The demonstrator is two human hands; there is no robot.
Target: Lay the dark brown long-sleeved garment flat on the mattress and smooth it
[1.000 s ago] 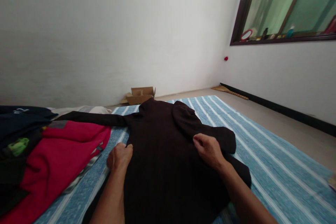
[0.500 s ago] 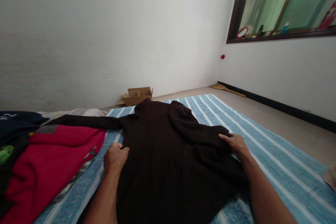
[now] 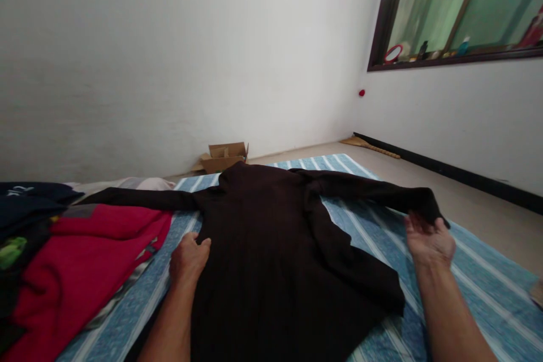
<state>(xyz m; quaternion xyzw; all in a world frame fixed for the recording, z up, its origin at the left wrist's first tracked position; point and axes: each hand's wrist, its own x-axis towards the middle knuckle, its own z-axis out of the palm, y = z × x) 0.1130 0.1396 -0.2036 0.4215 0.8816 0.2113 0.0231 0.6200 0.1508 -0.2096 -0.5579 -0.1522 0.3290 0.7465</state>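
Observation:
A dark brown long-sleeved garment (image 3: 271,249) lies spread on a blue striped mat (image 3: 466,283). My left hand (image 3: 189,260) rests curled on its left side edge, fingers closed on the fabric. My right hand (image 3: 428,240) is out to the right, palm up, gripping the cuff of the right sleeve (image 3: 382,189), which is stretched outward above the mat. The left sleeve (image 3: 139,198) lies straight out to the left.
A pile of clothes sits at the left, with a red garment (image 3: 85,260) on top and dark ones (image 3: 25,209) behind. An open cardboard box (image 3: 223,156) stands by the far wall. Bare floor (image 3: 475,203) and a window (image 3: 462,5) lie to the right.
My right hand has taken the right sleeve, which lay folded over the garment's body, and pulled it out to the right. My left hand has stayed on the garment's left edge.

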